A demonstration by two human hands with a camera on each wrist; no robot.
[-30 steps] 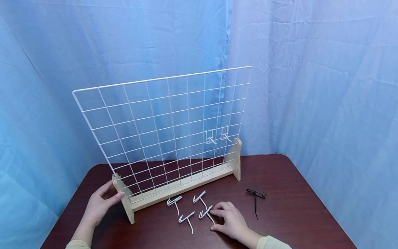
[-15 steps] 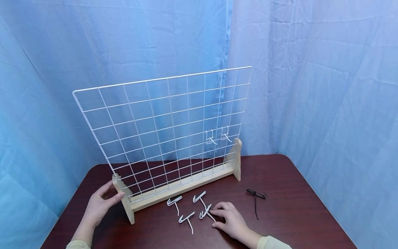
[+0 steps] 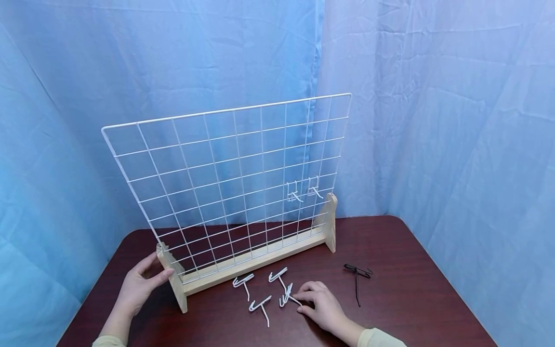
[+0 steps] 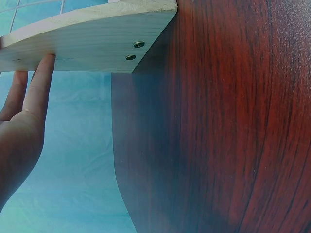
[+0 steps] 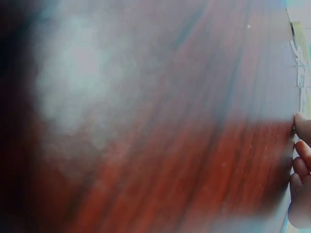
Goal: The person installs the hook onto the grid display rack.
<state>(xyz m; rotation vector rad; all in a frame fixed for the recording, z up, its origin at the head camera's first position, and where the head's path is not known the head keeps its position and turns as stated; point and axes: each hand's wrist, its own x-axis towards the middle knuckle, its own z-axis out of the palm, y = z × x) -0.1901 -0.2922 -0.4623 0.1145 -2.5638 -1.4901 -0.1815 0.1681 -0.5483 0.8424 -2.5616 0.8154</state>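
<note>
Right hand [image 3: 323, 306] pinches the prong of a white hook [image 3: 288, 294] between thumb and fingertips; hook is at the near side of the table [image 3: 416, 294], bar end pointing away from the hand. Can't tell if it's lifted or touching the tabletop. Right wrist view is mostly blurred wood grain, fingertips at the edge, no help there.

Left hand [image 3: 138, 284] holds the left upright [image 3: 175, 289] of the wooden stand, thumb on one side, fingers reaching behind. Left wrist view shows two screw heads [image 4: 139, 44] low on that upright.

Three more white hooks lie loose: one at left [image 3: 244, 281], one farther back [image 3: 278, 275], one in front [image 3: 261, 304], all near the held one. Black hook [image 3: 357, 272] lies to the right of the right hand, apart from the white ones.

White wire grid [image 3: 234, 110] stands in the stand's base rail [image 3: 243, 269]. Two white hooks hang side by side, lower right: inner one [image 3: 293, 194], outer one [image 3: 314, 190]. Blue curtain [image 3: 425, 144] behind.
</note>
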